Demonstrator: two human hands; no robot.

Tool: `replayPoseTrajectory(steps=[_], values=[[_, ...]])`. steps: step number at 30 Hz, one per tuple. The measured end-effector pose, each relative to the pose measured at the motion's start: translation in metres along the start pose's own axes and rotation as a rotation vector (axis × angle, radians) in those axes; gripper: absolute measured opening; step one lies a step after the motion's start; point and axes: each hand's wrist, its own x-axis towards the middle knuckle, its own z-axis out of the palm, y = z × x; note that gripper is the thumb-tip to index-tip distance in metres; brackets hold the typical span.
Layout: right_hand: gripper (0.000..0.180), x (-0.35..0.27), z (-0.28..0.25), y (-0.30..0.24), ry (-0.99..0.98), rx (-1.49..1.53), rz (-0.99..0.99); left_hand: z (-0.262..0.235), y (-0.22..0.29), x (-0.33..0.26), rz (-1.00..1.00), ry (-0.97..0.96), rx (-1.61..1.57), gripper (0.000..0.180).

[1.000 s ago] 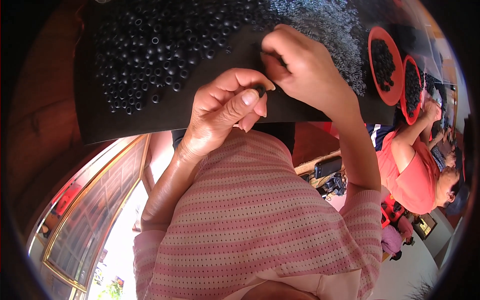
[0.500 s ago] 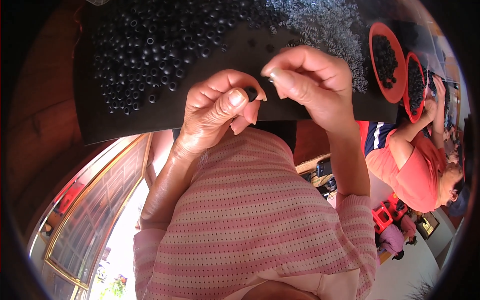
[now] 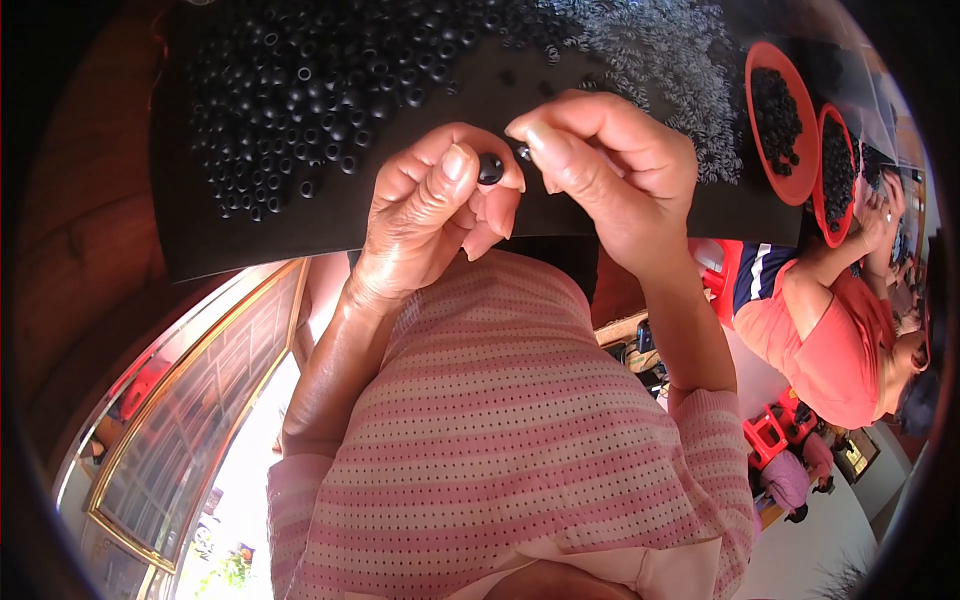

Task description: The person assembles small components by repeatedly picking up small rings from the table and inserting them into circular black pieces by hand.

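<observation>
A broad black mat [image 3: 250,240] is spread over the counter and is taken here as the landmark. On its far left part a heap of black rubber rings [image 3: 300,90] is scattered; on its far middle and right part a spread of much finer grey rings [image 3: 650,60] is seen. At its right edge two orange dishes [image 3: 795,170] filled with dark pieces are set, and beyond that edge another person in an orange top [image 3: 830,340] is bent over the work.

Both forearms are raised from the lower edge in pink striped sleeves, and the hands are brought together over the mat's near edge. The left hand [image 3: 430,215] is curled almost closed, thumb up, and a single black ring [image 3: 490,168] is pinched between thumb tip and forefinger. The right hand [image 3: 610,165] is likewise closed to a pinch, its fingertips pointed left, and a tiny grey piece [image 3: 523,152] is held just beside the black ring.
</observation>
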Motion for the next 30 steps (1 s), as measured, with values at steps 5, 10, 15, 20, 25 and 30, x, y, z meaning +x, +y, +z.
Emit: replayPoseTrajectory(steps=[5,10,15,20,25,30], values=[[0.009,-0.001,0.007,0.003,-0.006,-0.003,0.008,-0.002,-0.002,-0.001,0.036,-0.081,-0.012,0.043],[0.005,0.003,0.016,0.016,0.078,-0.273,-0.236,-0.003,-0.002,-0.001,0.012,-0.006,-0.041,0.044],[0.006,0.000,0.016,0.018,0.093,-0.395,-0.329,0.000,0.002,-0.002,-0.032,0.039,-0.047,0.046],[0.007,0.001,0.016,0.017,0.097,-0.450,-0.366,0.001,0.004,-0.001,-0.057,0.037,-0.053,0.047],[0.007,0.001,0.019,0.018,0.121,-0.265,-0.290,0.002,0.003,0.001,-0.052,0.039,-0.096,0.044],[0.006,0.006,0.020,0.024,0.063,-0.405,-0.427,0.000,-0.002,0.004,-0.016,0.047,-0.125,0.041]])
